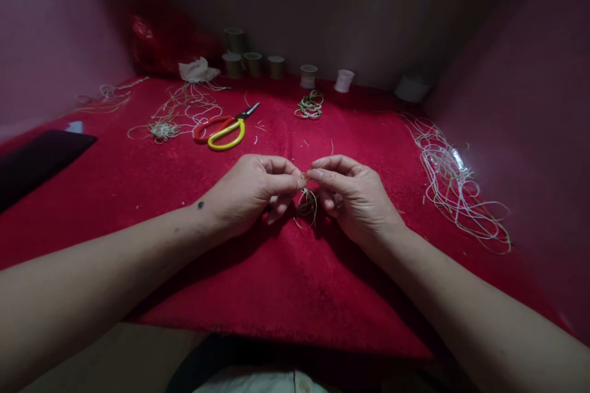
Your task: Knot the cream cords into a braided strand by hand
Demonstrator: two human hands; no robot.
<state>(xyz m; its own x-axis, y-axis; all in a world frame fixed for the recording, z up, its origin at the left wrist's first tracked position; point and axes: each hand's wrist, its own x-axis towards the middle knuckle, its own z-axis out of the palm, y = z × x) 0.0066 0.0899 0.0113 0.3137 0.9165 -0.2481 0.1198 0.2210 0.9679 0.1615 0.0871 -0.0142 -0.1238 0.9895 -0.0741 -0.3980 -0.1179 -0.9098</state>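
Observation:
Over the middle of the red cloth, my left hand [271, 187] and my right hand [348, 190] meet fingertip to fingertip. Thumb and forefinger of each are pinched on thin cord [308, 202], in pale green and white. Its loops and loose ends hang below the fingertips. Whether it is knotted between the fingers is too small to tell. Beyond my left hand lie scissors [228, 129] with one red and one yellow handle, blades pointing away to the right. A small knotted bundle of green and white cord [310, 104] lies straight ahead of my hands.
Several thread spools [276, 66] stand along the back, with a white spool [344, 80] to their right. Tangled cords [454, 184] spread at the right; another cord tangle [163, 130] lies left of the scissors. A dark flat object [43, 163] rests at the left edge of the red cloth [258, 282].

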